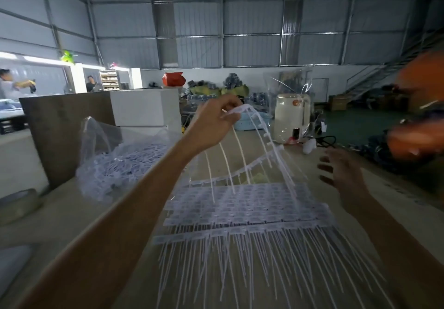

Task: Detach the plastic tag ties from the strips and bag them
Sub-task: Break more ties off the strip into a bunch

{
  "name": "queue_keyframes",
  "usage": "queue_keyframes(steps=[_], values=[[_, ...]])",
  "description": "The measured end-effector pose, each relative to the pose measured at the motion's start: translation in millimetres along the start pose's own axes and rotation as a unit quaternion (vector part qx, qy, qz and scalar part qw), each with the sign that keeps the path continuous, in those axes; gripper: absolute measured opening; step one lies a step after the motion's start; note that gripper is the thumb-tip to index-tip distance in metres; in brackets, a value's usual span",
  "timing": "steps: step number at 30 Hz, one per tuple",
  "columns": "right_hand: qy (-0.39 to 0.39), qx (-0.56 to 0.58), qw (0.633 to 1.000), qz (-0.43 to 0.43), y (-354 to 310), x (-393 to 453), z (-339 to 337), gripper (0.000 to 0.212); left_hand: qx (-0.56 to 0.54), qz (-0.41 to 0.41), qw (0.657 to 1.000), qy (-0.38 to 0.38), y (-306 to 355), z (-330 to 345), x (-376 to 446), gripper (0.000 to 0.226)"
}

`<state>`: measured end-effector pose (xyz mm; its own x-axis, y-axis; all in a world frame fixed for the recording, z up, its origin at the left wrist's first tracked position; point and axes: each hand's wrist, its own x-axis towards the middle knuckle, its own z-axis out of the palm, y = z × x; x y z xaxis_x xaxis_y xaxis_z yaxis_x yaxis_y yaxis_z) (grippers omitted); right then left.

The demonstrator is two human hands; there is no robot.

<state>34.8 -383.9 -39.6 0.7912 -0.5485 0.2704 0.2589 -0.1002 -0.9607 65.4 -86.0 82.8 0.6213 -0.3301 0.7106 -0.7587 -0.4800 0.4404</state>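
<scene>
We look down from head height at a pale worktable (pixel 72 212) in a large metal-walled hall. Our left hand (pixel 211 123) is raised above the table, fingers curled and pinching the top end of a white plastic strip of tag ties (pixel 254 138), whose thin tails arc down from the grip toward the table. Our right hand (pixel 341 176) hovers to the right of that strip, fingers spread and relaxed, touching nothing (it is blurred, so finer detail is lost). Beneath both hands lies a flat stack of white tag-tie strips (pixel 242 210), label blocks in rows and long thin tails fanning toward us. To the left sits a clear plastic bag (pixel 113 162), mouth open, heaped with loose white ties. A grey roll of tape (pixel 19 203) rests at the table's left edge, and a cream-coloured appliance (pixel 292 116) stands at the far side.
</scene>
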Motion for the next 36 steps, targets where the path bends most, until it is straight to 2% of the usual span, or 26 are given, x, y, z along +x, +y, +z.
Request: queue_keyframes(steps=[4, 9, 11, 13, 19, 23, 24, 27, 29, 31, 34, 36], values=[[-0.092, 0.105, 0.987, 0.075, -5.0, -10.5, 12.7, 0.037, -0.051, 0.077, 0.995, 0.031, 8.4, -28.2, -18.6, 0.026], [-0.198, 0.166, 0.952, 0.167, 0.1, -30.9, 33.7, 0.043, -0.027, 0.095, 0.994, 0.041, 11.1, -37.1, -27.5, 0.026], [-0.196, 0.219, 0.939, 0.177, -4.0, -32.4, 32.2, 0.041, -0.007, 0.103, 0.995, 0.009, 15.1, -34.5, -25.2, 0.026], [-0.184, 0.233, 0.941, 0.160, -7.0, -31.3, 26.9, 0.030, 0.034, 0.107, 0.994, -0.017, 19.4, -31.7, -22.8, 0.026], [-0.131, 0.169, 0.967, 0.140, 6.6, -22.7, 14.5, 0.027, -0.001, 0.114, 0.991, 0.075, 23.0, -63.8, -6.4, 0.021], [-0.139, 0.196, 0.952, 0.189, 7.4, -22.4, 20.8, 0.023, 0.092, 0.098, 0.990, -0.032, 11.2, -54.7, -10.6, 0.022], [-0.147, 0.188, 0.952, 0.194, 7.1, -23.3, 23.5, 0.025, 0.096, 0.102, 0.990, -0.030, 7.9, -50.5, -12.5, 0.025], [-0.158, 0.175, 0.952, 0.197, 10.2, -29.0, 28.0, 0.032, 0.039, 0.100, 0.994, -0.030, 7.5, -42.4, -16.3, 0.025], [-0.187, 0.176, 0.948, 0.189, 13.3, -34.0, 30.8, 0.033, 0.068, 0.108, 0.989, -0.068, 6.2, -32.5, -23.2, 0.025], [-0.199, 0.173, 0.949, 0.176, 15.4, -37.5, 34.8, 0.033, 0.044, 0.106, 0.992, -0.062, 4.7, -24.5, -29.5, 0.024], [-0.174, 0.136, 0.965, 0.140, 18.5, -38.4, 38.4, 0.029, 0.015, 0.109, 0.992, -0.060, 4.0, -24.1, -35.2, 0.022], [-0.139, 0.101, 0.977, 0.125, 20.4, -36.4, 36.2, 0.024, -0.011, 0.101, 0.995, -0.021, 2.9, -34.0, -33.0, 0.023]])
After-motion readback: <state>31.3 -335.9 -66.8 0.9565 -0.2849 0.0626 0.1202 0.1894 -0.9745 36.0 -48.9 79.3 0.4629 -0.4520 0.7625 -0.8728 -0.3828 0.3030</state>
